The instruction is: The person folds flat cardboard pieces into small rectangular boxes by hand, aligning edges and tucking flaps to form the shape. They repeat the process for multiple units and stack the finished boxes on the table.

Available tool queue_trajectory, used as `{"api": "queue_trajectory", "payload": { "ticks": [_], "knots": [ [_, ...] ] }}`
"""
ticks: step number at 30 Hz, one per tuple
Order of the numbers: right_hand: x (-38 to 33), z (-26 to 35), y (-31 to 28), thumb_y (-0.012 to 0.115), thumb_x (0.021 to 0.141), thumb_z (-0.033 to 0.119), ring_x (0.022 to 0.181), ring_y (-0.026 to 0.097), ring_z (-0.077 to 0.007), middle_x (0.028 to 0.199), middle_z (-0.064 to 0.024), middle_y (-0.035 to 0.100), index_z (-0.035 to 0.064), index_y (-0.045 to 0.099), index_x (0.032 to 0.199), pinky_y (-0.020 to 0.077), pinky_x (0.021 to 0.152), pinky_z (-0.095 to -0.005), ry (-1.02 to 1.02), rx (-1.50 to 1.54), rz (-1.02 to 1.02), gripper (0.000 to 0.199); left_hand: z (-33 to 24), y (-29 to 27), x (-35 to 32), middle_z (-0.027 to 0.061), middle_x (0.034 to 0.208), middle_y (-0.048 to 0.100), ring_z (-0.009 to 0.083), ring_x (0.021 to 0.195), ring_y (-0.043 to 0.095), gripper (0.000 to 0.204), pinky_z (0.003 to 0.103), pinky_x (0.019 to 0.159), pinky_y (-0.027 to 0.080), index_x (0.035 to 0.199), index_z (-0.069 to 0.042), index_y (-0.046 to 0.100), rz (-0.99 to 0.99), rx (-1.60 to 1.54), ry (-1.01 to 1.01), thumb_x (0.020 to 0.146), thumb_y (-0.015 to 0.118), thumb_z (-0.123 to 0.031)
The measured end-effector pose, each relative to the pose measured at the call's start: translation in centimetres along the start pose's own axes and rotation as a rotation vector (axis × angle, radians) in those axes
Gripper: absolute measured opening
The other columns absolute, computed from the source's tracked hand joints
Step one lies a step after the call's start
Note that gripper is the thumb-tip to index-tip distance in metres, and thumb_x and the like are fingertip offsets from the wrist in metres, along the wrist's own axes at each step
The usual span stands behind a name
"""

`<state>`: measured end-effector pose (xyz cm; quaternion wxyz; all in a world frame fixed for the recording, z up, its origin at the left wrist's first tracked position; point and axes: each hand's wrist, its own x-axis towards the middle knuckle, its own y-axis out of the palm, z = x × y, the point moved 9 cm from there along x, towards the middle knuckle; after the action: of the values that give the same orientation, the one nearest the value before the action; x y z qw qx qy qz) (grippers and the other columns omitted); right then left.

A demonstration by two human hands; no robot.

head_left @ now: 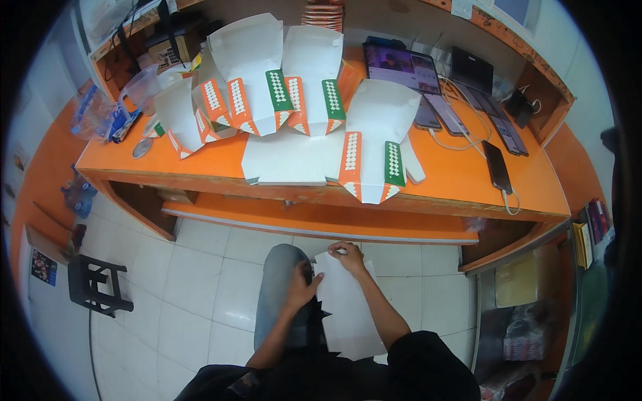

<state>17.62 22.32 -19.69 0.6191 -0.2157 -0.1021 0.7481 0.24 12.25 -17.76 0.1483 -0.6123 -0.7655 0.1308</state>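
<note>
The right hand (346, 252) pinches the top of a white card sheet (348, 304) beside the denim-clad left knee (279, 257), the left hand (302, 289) at its left edge (grip unclear), before an orange surface (221, 159) bearing open cartons (251, 50).

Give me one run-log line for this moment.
white sheet: in hand; left hand: at its left edge; right hand: pinching its top end; orange table: open cartons on top

1 head-worn fisheye view looks down on the hands (301, 289) and orange desk (461, 184).
</note>
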Motion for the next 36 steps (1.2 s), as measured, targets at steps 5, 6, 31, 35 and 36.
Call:
{"api": "queue_trajectory", "payload": {
  "ticks": [5,6,31,35,36],
  "knots": [
    [-5.7,3.6,-4.3,0.075,0.080,0.021,0.105,0.058,-0.0239,0.108,-0.0082,0.063,0.0096,0.071,0.100,0.0430,0.093,-0.0326,-0.050,-0.011,-0.160,0.024,-2.4,2.6,-0.9,0.0103,0.086,0.067,0.0136,0.079,0.060,0.029,0.029,0.072,0.048,0.103,0.003,0.062,0.195,-0.125,-0.102,0.090,0.064,-0.023],
    [-6.3,4.0,-4.6,0.075,0.080,0.019,0.105,0.056,-0.0231,0.106,-0.0077,0.061,0.0106,0.072,0.101,0.0428,0.092,-0.0317,-0.022,0.079,-0.094,0.023,-3.4,1.8,-0.8,0.0111,0.082,0.068,0.0163,0.075,0.062,0.029,0.030,0.070,0.049,0.101,0.003,0.063,0.168,-0.096,-0.082,0.091,0.064,-0.024],
    [-12.8,19.2,-6.0,0.064,0.089,0.005,0.080,0.055,-0.0078,0.094,-0.0065,0.063,0.0025,0.055,0.102,0.0431,0.073,-0.0206,-0.355,0.711,-0.177,0.017,-22.2,-9.5,-1.2,0.0090,0.073,0.065,0.0158,0.065,0.059,0.008,0.025,0.060,0.045,0.077,-0.001,0.063,-0.151,-0.075,0.547,0.078,0.072,0.001],
    [-13.1,18.8,-6.8,0.068,0.085,0.000,0.080,0.060,-0.0087,0.089,-0.0091,0.066,0.0018,0.054,0.093,0.0446,0.070,-0.0189,-0.352,0.880,-0.276,0.016,-20.3,-9.7,-0.9,0.0088,0.074,0.066,0.0118,0.067,0.059,0.009,0.023,0.066,0.047,0.080,0.001,0.063,-0.139,-0.277,0.294,0.082,0.071,-0.003],
    [-13.4,18.8,-7.0,0.069,0.084,0.000,0.081,0.062,-0.0090,0.088,-0.0098,0.067,0.0016,0.053,0.090,0.0448,0.070,-0.0186,-0.374,0.876,-0.297,0.017,-20.1,-9.7,-0.9,0.0087,0.075,0.066,0.0112,0.068,0.059,0.009,0.022,0.067,0.047,0.081,0.001,0.062,-0.130,-0.317,0.250,0.083,0.071,-0.003]
  ]
}}
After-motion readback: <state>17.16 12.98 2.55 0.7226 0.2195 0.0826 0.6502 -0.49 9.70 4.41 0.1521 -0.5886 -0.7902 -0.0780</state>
